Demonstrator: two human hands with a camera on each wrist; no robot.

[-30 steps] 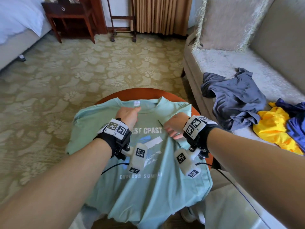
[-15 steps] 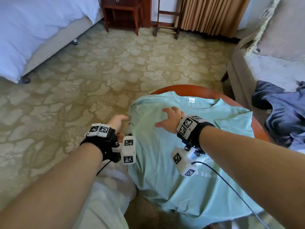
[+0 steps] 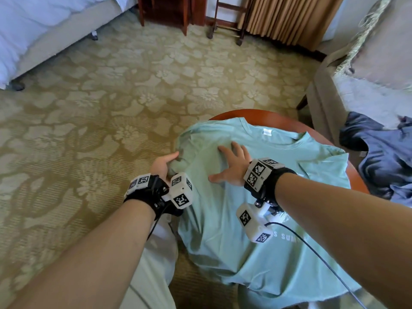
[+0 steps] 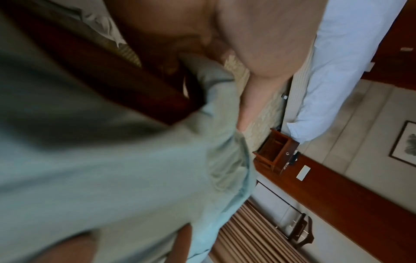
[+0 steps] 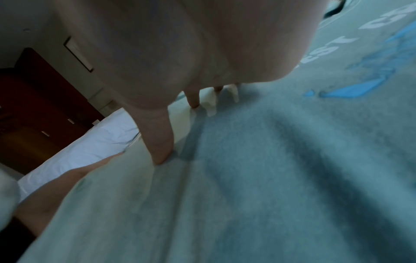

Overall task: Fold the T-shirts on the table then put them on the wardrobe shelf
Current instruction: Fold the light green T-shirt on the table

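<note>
A mint-green cotton T-shirt (image 3: 263, 197) with white lettering lies spread over the round reddish-brown wooden table (image 3: 278, 118), its hem hanging over the near edge. The left hand (image 3: 163, 165) pinches the bunched sleeve at the shirt's left edge, thumb curled over the cloth. The right hand (image 3: 233, 166) rests flat on the chest area just beside it, fingers (image 5: 193, 99) straight and spread.

Bare forearms, no sleeves — a black strap round each wrist (image 3: 147, 192), topped with white blocks printed in black-and-white square markers. Under each wrist, a white boxy camera unit (image 3: 181, 190) bearing the same markers — black cable (image 3: 312, 248) trailing from the right one. Pale trousers (image 3: 153, 268) below.
</note>
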